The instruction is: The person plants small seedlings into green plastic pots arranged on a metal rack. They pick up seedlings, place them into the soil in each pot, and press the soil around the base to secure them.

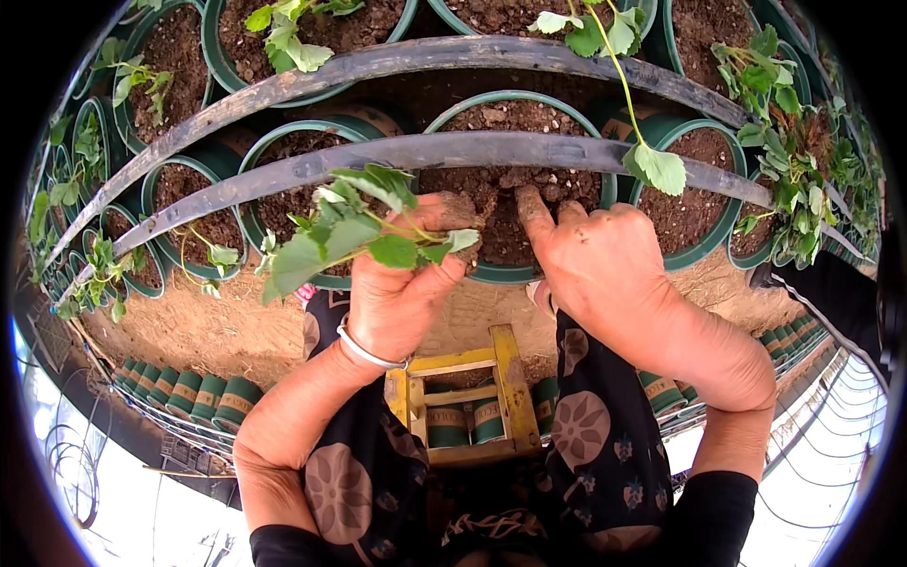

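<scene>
My left hand point(404, 305) holds a leafy strawberry seedling point(340, 237) by its stems, with the leaves spreading to the left. Its soil-covered fingertips are over a green round pot point(504, 274). Dark brown soil point(504, 237) fills this pot, with a hollow between my hands. My right hand point(606, 259) presses an extended digit into the soil on the right of the hollow. Its other fingers are curled, and the palm side is hidden. The seedling's roots are not clearly visible behind my left fingers.
Two dark flat bands point(460, 150) cross above the pots. More soil-filled green pots point(698, 191) surround mine, some with seedlings point(801, 191) lying on top. A yellow wooden stool point(516, 383) stands between my legs. Behind are rows of green pots point(234, 404). A dark-clothed leg point(829, 298) appears at right.
</scene>
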Action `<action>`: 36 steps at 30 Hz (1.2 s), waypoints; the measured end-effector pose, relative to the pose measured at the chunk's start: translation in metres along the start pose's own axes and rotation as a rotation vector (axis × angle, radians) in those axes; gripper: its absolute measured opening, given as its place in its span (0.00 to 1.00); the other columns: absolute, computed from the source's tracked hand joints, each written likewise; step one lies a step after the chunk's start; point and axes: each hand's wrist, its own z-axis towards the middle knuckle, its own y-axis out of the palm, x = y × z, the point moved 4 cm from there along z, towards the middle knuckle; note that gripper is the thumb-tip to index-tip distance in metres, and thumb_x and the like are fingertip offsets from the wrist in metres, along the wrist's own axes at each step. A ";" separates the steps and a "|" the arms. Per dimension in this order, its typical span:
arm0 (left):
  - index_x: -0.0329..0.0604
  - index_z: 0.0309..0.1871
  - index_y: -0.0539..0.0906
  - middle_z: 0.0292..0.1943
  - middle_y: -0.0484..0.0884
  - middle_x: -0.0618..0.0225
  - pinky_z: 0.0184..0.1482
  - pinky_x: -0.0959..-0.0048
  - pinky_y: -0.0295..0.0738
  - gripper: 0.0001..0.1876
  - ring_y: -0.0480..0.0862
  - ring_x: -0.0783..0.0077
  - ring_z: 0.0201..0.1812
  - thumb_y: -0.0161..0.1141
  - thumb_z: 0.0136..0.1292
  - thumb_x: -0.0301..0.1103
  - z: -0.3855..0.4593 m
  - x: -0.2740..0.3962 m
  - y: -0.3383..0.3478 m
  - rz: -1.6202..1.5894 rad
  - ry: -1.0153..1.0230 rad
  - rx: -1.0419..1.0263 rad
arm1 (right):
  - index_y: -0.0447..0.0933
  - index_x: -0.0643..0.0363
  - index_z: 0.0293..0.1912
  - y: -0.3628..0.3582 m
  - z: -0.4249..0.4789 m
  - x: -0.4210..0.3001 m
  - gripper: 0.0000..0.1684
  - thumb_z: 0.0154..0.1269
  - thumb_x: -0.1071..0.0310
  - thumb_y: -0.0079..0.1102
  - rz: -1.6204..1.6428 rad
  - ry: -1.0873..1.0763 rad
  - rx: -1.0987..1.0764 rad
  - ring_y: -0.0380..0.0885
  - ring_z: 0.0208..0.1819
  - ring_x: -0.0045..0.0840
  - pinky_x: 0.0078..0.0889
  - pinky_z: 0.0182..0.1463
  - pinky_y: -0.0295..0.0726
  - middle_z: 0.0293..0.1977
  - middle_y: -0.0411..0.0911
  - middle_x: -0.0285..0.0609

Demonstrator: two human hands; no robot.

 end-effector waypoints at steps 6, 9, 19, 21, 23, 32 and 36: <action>0.34 0.51 0.73 0.51 0.71 0.61 0.52 0.73 0.69 0.17 0.73 0.71 0.50 0.59 0.58 0.24 -0.005 -0.002 0.007 0.015 -0.025 0.000 | 0.72 0.63 0.43 -0.010 -0.007 0.014 0.20 0.47 0.68 0.57 0.156 0.035 0.130 0.78 0.24 0.36 0.35 0.27 0.76 0.24 0.76 0.45; 0.34 0.54 0.69 0.50 0.71 0.62 0.52 0.72 0.70 0.21 0.73 0.71 0.49 0.60 0.56 0.23 -0.006 0.002 0.006 0.368 0.079 -0.064 | 0.73 0.64 0.36 -0.011 -0.017 0.024 0.12 0.49 0.70 0.55 0.330 0.068 0.197 0.77 0.26 0.41 0.39 0.29 0.76 0.24 0.75 0.47; 0.42 0.58 0.60 0.52 0.68 0.66 0.50 0.74 0.72 0.29 0.73 0.74 0.50 0.56 0.54 0.16 0.000 0.006 0.009 0.890 0.242 -0.301 | 0.72 0.61 0.48 -0.002 -0.039 0.040 0.21 0.51 0.72 0.55 0.614 0.162 0.295 0.76 0.36 0.44 0.39 0.38 0.76 0.32 0.75 0.49; 0.42 0.58 0.59 0.51 0.69 0.66 0.50 0.73 0.71 0.29 0.74 0.73 0.49 0.56 0.54 0.17 -0.005 -0.006 0.007 0.378 -0.019 -0.112 | 0.70 0.59 0.52 0.002 -0.043 0.045 0.25 0.51 0.73 0.54 0.745 0.174 0.403 0.76 0.37 0.43 0.38 0.41 0.76 0.35 0.76 0.50; 0.39 0.54 0.64 0.48 0.72 0.65 0.48 0.74 0.71 0.23 0.74 0.74 0.46 0.57 0.55 0.19 -0.009 -0.011 0.008 0.140 -0.103 0.028 | 0.69 0.58 0.54 0.003 -0.046 0.049 0.27 0.51 0.73 0.53 0.843 0.192 0.454 0.77 0.39 0.42 0.37 0.43 0.76 0.38 0.76 0.50; 0.33 0.45 0.74 0.42 0.77 0.63 0.51 0.71 0.66 0.13 0.73 0.70 0.46 0.59 0.57 0.24 -0.004 0.019 0.008 0.456 0.066 0.039 | 0.69 0.65 0.47 0.018 -0.049 0.025 0.23 0.51 0.68 0.56 0.588 0.110 0.240 0.78 0.36 0.40 0.38 0.36 0.77 0.33 0.75 0.53; 0.34 0.45 0.75 0.41 0.77 0.62 0.51 0.71 0.66 0.13 0.73 0.70 0.46 0.60 0.56 0.25 -0.006 0.018 0.007 0.443 -0.049 0.069 | 0.66 0.71 0.43 0.021 -0.034 0.014 0.19 0.53 0.69 0.54 0.735 0.198 0.077 0.77 0.25 0.45 0.42 0.27 0.76 0.23 0.74 0.57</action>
